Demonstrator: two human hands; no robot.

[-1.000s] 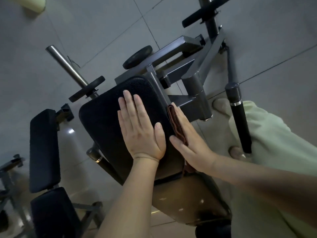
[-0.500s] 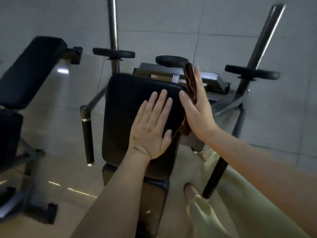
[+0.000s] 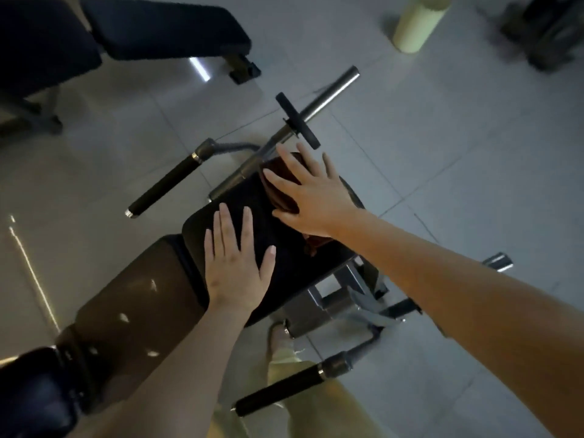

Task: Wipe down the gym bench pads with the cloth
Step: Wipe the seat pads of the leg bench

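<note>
A black padded bench pad (image 3: 284,248) sits in the middle of the view on a metal frame. My left hand (image 3: 235,260) lies flat on its near part, fingers straight and spread. My right hand (image 3: 311,191) presses a dark brown cloth (image 3: 279,181) flat against the pad's far end, fingers straight; a bit of the cloth also shows below my wrist. A glossy brown seat pad (image 3: 132,311) adjoins the black pad at lower left.
Two black-gripped handles (image 3: 164,184) (image 3: 284,393) stick out on either side of the pad. A steel weight post (image 3: 325,93) with a black collar rises behind it. Another bench (image 3: 164,30) stands at top left, a pale cylinder (image 3: 414,23) at top right. My foot (image 3: 279,339) is beside the frame.
The view has swung round to look down from above. My right hand has moved with the cloth from the pad's side edge onto its top far end. My left hand stays flat on the pad.
</note>
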